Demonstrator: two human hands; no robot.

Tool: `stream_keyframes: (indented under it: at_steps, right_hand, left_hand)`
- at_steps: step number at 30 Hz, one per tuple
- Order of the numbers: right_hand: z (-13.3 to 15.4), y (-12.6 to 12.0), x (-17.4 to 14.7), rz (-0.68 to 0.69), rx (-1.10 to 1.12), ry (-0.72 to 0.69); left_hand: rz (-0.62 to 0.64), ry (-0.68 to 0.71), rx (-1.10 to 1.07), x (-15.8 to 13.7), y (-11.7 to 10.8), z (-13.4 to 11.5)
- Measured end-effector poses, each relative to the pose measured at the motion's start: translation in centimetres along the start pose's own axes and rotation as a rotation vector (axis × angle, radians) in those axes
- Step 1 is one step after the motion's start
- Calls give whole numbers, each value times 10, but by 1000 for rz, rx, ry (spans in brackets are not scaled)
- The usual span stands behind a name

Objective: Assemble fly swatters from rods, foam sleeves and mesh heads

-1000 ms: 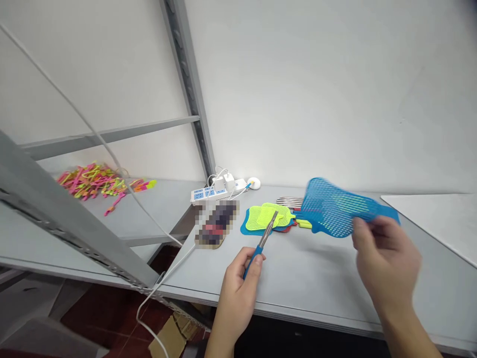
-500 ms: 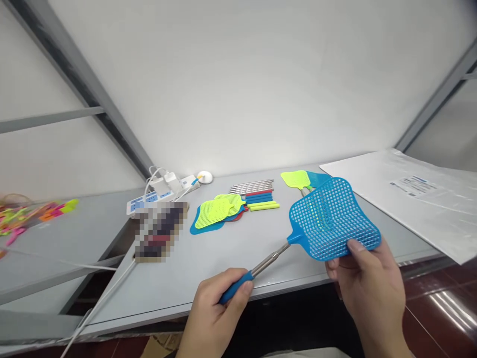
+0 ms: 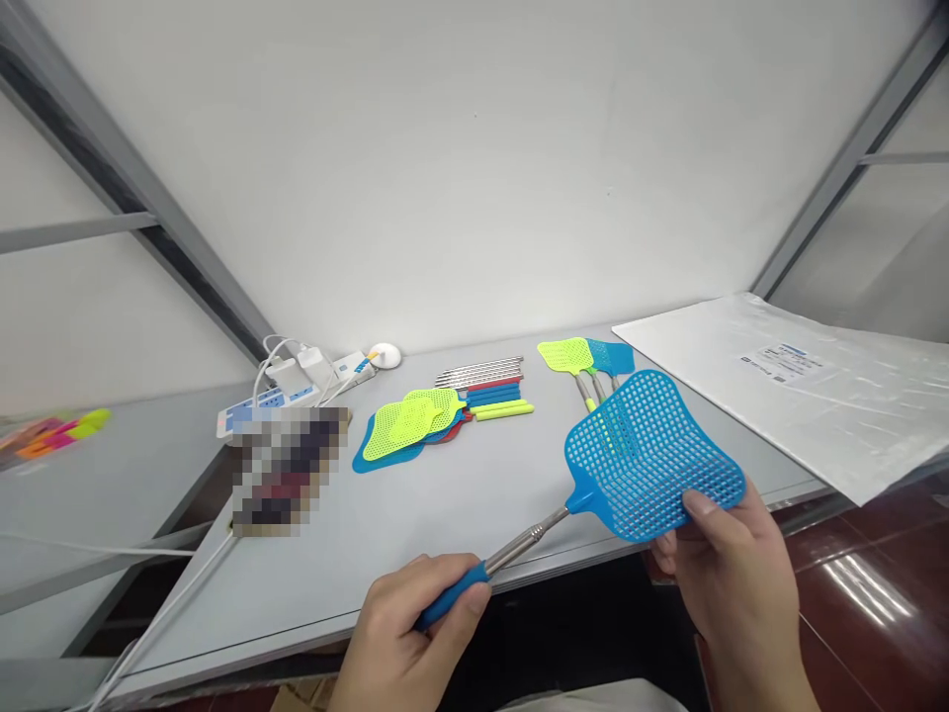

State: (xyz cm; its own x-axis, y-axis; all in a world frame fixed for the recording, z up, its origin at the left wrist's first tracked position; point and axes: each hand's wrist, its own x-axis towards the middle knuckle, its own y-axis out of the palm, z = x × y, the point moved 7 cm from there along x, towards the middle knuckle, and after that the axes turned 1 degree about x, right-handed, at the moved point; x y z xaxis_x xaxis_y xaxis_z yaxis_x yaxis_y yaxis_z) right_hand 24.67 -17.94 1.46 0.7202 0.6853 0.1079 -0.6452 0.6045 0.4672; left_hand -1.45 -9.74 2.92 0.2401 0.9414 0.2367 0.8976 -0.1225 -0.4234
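Note:
A blue fly swatter (image 3: 652, 455) with a metal shaft is held across my front, above the table's near edge. My left hand (image 3: 415, 623) is wrapped round its blue grip. At the other end, my right hand (image 3: 741, 574) pinches the lower right edge of the perforated head, thumb on top and the fingers mostly hidden behind. Behind the held swatter lie assembled swatters, a yellow-green one (image 3: 564, 355) and a blue one (image 3: 612, 357). Loose yellow-green and blue swatter heads (image 3: 404, 425) are stacked left of centre. Beside them lie several metal rods (image 3: 481, 373) and coloured grips (image 3: 498, 396).
A white power strip (image 3: 278, 398) with plugs and cables stands at the back left. In front of it is a pixelated object (image 3: 289, 475). A large white plastic package (image 3: 712, 386) covers the table's right end. Bright coloured items (image 3: 63, 433) lie on the left-hand table.
The view has shifted, so the tabletop things appear further left. Both hands keep their hold on the swatter, and more of the assembled swatters behind it shows.

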Motion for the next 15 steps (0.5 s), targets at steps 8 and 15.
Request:
stream_keyframes:
  at_steps: [8,15]
  right_hand:
    - [1,-12,-4,-3,-149,-69]
    - [25,-7,-19,-177,-478,-377]
  left_hand:
    - [132,92,-34,1,6,-8]
    - [189,97,-12,-7,10,-3]
